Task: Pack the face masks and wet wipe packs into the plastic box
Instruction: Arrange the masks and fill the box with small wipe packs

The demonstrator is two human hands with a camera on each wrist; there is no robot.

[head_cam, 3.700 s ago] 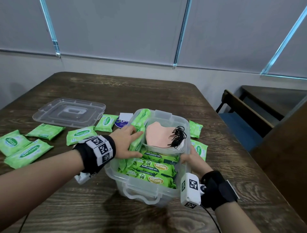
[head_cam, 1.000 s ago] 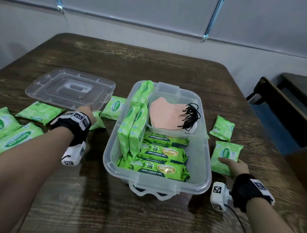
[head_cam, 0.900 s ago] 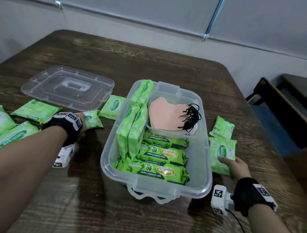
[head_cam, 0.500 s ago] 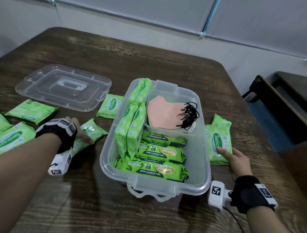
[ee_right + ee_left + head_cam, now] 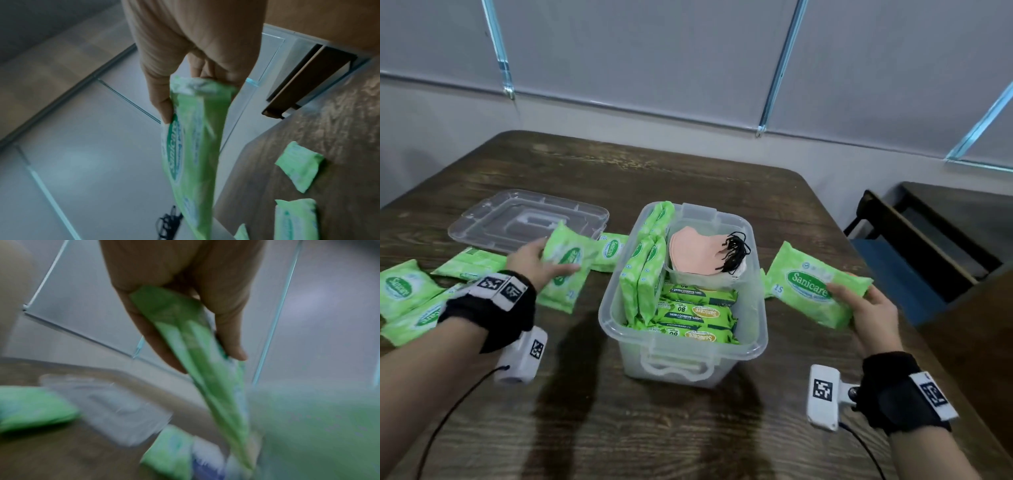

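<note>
Dark wooden counter [image 5: 688,178]: both packs had left it, left hand [image 5: 530,260] pinching one wipe pack [image 5: 565,267], right hand [image 5: 873,315] gripping another pack [image 5: 811,291], each raised beside the plastic box [image 5: 681,349]. Inside sat green wipe packs [image 5: 695,311] and peach face masks [image 5: 695,253].

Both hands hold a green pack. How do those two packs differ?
The pack in the left hand is left of the plastic box, tilted on its long axis; the pack in the right hand is right of it, lying crosswise. The right pack's Sanicare logo reads clearly; the left pack's is partly covered by fingers. Both are pale green, off the table and not yet in the box.
</note>
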